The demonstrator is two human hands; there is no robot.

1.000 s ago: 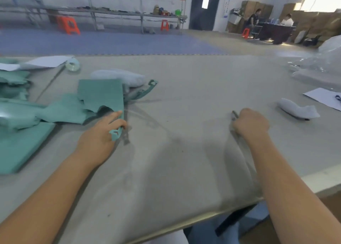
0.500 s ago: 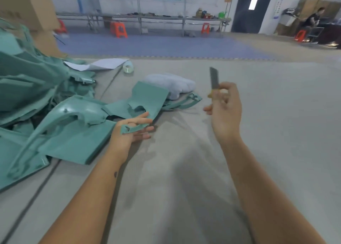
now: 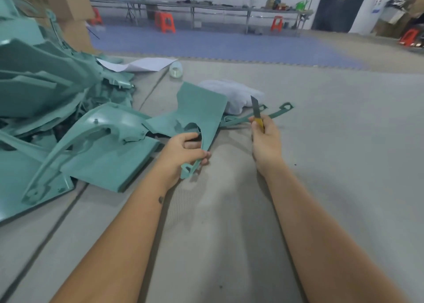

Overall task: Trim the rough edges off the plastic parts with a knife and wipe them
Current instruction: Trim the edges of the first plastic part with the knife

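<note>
My left hand (image 3: 183, 153) grips a thin teal plastic strip (image 3: 191, 168) by its looped end, just above the grey table (image 3: 321, 188). To its right, my right hand (image 3: 267, 140) holds a yellow-handled knife (image 3: 257, 112) with the blade pointing up and away. A flat teal plastic panel (image 3: 199, 112) lies right behind my left hand. Behind the knife sits a white cloth (image 3: 234, 93). Another thin teal strip (image 3: 278, 111) lies on the table beyond my right hand.
A big heap of teal plastic parts (image 3: 46, 101) fills the table's left side, with a curved piece (image 3: 91, 133) nearest me. A sheet of paper (image 3: 140, 64) and a tape roll (image 3: 176, 70) lie further back. Cardboard boxes (image 3: 68, 9) stand behind the heap.
My left hand has lifted the teal strip off the table and turned it end-down. My right hand picked up the knife, raised it, and now holds it lower and nearer the strip.
</note>
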